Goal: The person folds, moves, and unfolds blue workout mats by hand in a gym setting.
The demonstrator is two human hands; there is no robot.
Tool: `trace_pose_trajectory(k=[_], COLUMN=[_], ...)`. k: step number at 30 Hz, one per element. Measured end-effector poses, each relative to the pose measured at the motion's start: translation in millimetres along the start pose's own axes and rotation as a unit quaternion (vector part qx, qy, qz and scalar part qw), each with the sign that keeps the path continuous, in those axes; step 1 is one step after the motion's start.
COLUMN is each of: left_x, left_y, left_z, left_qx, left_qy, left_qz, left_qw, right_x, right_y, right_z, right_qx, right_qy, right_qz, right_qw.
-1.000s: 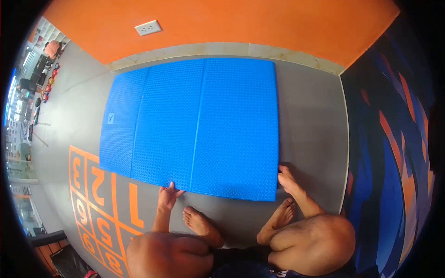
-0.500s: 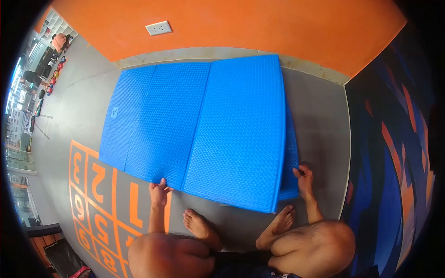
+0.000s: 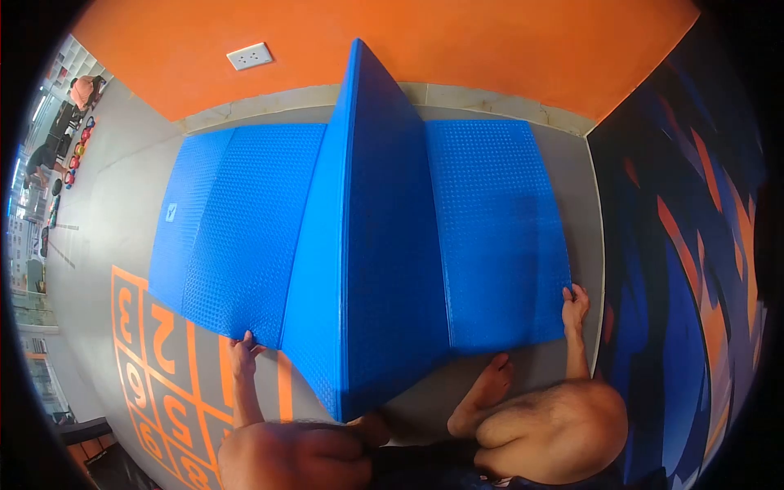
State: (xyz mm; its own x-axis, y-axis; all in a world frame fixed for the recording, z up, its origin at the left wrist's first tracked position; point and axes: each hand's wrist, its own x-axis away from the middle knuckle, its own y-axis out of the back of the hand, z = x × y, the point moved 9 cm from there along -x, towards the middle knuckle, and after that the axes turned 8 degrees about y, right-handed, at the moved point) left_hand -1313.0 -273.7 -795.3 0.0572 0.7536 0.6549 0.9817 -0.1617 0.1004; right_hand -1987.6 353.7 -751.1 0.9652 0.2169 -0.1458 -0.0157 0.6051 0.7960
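A blue folding exercise mat [image 3: 253, 237] with a dimpled surface lies spread on the floor, its middle folded up into a steep ridge. Its left panels and its right panel rest flat. Pinching the near edge of the left part, my left hand [image 3: 243, 351] has its thumb on top. At the far right, my right hand [image 3: 575, 306] grips the outer edge of the right panel, fingers partly hidden by it. The ridge's near end comes down close to my left foot [image 3: 371, 428] and hides much of it.
An orange wall [image 3: 359, 24] with a power outlet [image 3: 248, 56] stands behind the mat. On the right is a dark patterned wall [image 3: 678, 245]. Orange numbers [image 3: 167, 343] mark the floor at left. Kettlebells [image 3: 79, 151] and people [image 3: 84, 91] are farther off.
The right panel has slid out to the right with my right hand, and the middle has risen into a ridge. My left hand has moved slightly left and down in view, still on the mat.
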Motion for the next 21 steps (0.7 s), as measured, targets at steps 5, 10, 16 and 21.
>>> trace_pose_trajectory(k=[5, 10, 16, 21], left_x=[-3.7, -24.7, 51.6, 65.5], left_y=[3.4, 20.7, -72.5, -155.0], left_z=[-8.4, 6.5, -49.4, -20.0], left_qx=[0.003, 0.020, -0.367, -0.536], left_qy=[0.002, -0.027, -0.363, -0.347], left_qz=[-0.034, -0.116, -0.195, -0.036], left_qw=[0.999, 0.993, 0.834, 0.769], right_x=[2.5, 6.6, 30.2, 76.5], right_y=[26.7, 24.0, -10.8, -63.5], right_z=[-35.9, -54.4, 55.2, 140.1], right_qx=[0.035, 0.113, 0.054, 0.166], right_qy=[-0.062, -0.006, 0.130, 0.252], right_qz=[-0.059, -0.056, 0.056, 0.240], right_qw=[0.996, 0.992, 0.988, 0.923])
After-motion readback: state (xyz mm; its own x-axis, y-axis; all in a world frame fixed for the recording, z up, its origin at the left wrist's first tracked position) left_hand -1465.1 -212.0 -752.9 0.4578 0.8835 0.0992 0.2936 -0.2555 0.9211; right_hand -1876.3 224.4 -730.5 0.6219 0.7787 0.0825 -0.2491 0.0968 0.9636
